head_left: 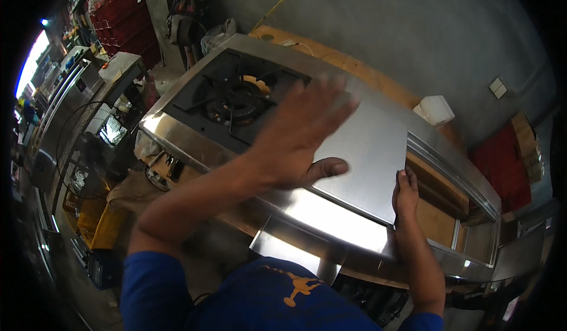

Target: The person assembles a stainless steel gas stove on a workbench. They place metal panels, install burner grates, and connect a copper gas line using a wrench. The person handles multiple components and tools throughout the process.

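Observation:
A flat stainless steel panel (372, 154) lies over the middle of a long steel stove counter (195, 148). Fingers spread and smeared by motion, my left hand (301, 133) is open above the panel's left part, holding nothing. Part of the panel and of the burner's right side is hidden behind it. At the panel's right edge, near its front corner, my right hand (406, 195) has its fingers closed on the edge. A black gas burner (233, 95) with a square pan support sits in the counter on the left.
Right of the panel is an open rectangular bay (434, 216) in the counter. A wooden board (348, 65) runs behind, with a white block (436, 109) at its end. Red crates (127, 24) stand far left, a wire fan guard (74, 148) and yellow crate (106, 222) nearer.

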`<act>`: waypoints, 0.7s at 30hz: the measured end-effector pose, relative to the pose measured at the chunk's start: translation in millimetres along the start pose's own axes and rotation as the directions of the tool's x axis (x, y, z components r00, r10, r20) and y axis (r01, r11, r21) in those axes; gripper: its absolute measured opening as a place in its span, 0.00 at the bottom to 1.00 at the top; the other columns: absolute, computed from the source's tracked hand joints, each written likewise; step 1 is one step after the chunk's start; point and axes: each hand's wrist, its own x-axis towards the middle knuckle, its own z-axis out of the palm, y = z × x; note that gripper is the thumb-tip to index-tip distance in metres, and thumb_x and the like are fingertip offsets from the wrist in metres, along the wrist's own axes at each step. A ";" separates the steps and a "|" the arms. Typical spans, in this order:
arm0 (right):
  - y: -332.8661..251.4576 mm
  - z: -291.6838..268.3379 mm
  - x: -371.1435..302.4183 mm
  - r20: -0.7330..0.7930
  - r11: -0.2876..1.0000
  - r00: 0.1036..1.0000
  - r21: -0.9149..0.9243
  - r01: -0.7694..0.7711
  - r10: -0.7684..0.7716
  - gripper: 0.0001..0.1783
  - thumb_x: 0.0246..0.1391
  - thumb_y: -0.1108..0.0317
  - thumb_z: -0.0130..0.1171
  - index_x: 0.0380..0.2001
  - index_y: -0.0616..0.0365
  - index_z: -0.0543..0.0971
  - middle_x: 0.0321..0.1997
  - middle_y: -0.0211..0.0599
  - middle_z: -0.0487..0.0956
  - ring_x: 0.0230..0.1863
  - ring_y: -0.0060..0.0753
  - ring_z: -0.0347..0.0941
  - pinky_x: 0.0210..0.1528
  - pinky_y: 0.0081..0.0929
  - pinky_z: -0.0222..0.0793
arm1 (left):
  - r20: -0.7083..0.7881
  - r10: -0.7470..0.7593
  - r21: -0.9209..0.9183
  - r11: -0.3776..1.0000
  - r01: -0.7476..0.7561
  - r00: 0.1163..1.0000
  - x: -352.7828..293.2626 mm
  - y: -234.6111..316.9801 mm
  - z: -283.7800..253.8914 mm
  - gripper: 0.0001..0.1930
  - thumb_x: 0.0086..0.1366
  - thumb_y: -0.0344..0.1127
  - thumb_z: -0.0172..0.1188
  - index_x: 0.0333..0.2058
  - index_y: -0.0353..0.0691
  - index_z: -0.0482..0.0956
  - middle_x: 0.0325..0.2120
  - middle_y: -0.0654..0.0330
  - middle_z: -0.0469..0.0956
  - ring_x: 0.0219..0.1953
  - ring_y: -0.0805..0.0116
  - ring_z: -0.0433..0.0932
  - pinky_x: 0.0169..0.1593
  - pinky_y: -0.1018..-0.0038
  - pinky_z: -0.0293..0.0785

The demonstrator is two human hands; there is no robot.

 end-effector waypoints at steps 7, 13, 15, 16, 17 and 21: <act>-10.0 13.1 -8.2 -0.020 0.990 0.999 -0.134 -0.053 0.051 0.27 0.67 0.70 0.50 0.64 0.71 0.59 0.63 0.56 0.67 0.65 0.40 0.64 0.70 0.31 0.57 | 0.111 -0.128 -0.084 0.987 0.137 0.986 18.6 -29.9 7.7 0.40 0.68 0.65 0.49 0.70 0.45 0.57 0.70 0.45 0.52 0.73 0.50 0.48 0.73 0.55 0.45; -16.4 20.8 -9.9 -0.008 0.997 0.999 -0.060 -0.052 0.051 0.28 0.64 0.70 0.51 0.63 0.71 0.61 0.55 0.48 0.73 0.55 0.32 0.70 0.62 0.25 0.62 | 0.180 -0.340 -0.101 0.927 0.361 0.923 2.0 -65.8 -23.2 0.40 0.62 0.64 0.59 0.63 0.39 0.67 0.60 0.44 0.69 0.63 0.46 0.67 0.66 0.58 0.63; -19.6 20.6 -10.5 0.000 0.993 0.996 -0.073 -0.088 0.088 0.29 0.64 0.70 0.52 0.64 0.71 0.60 0.55 0.48 0.73 0.54 0.32 0.70 0.60 0.25 0.64 | 0.308 -0.426 0.041 0.899 0.436 0.850 -6.8 -82.1 -12.9 0.42 0.60 0.65 0.61 0.62 0.36 0.68 0.58 0.43 0.71 0.62 0.46 0.69 0.64 0.57 0.65; -21.0 19.0 -10.2 0.015 0.985 0.995 -0.143 -0.095 0.098 0.29 0.64 0.68 0.52 0.64 0.71 0.60 0.57 0.49 0.72 0.57 0.35 0.69 0.62 0.27 0.64 | 0.368 -0.475 0.157 0.879 0.450 0.800 -10.8 -90.0 -7.1 0.44 0.58 0.66 0.61 0.62 0.36 0.68 0.59 0.43 0.71 0.63 0.47 0.68 0.63 0.57 0.66; -22.8 15.9 -9.1 0.033 0.970 0.993 -0.219 -0.105 0.115 0.29 0.64 0.67 0.53 0.64 0.71 0.60 0.59 0.51 0.71 0.59 0.38 0.69 0.63 0.28 0.63 | 0.450 -0.561 0.318 0.827 0.463 0.694 -12.7 -98.6 -2.1 0.45 0.57 0.67 0.61 0.62 0.35 0.68 0.59 0.42 0.70 0.63 0.48 0.67 0.63 0.57 0.67; -35.7 -13.9 2.9 0.086 0.947 0.976 -0.273 -0.172 0.202 0.34 0.63 0.57 0.56 0.65 0.66 0.61 0.60 0.50 0.72 0.60 0.43 0.69 0.62 0.33 0.64 | 0.429 -0.576 0.314 0.817 0.483 0.696 -10.9 -124.1 21.4 0.43 0.56 0.67 0.62 0.56 0.33 0.73 0.50 0.43 0.77 0.56 0.48 0.74 0.58 0.58 0.71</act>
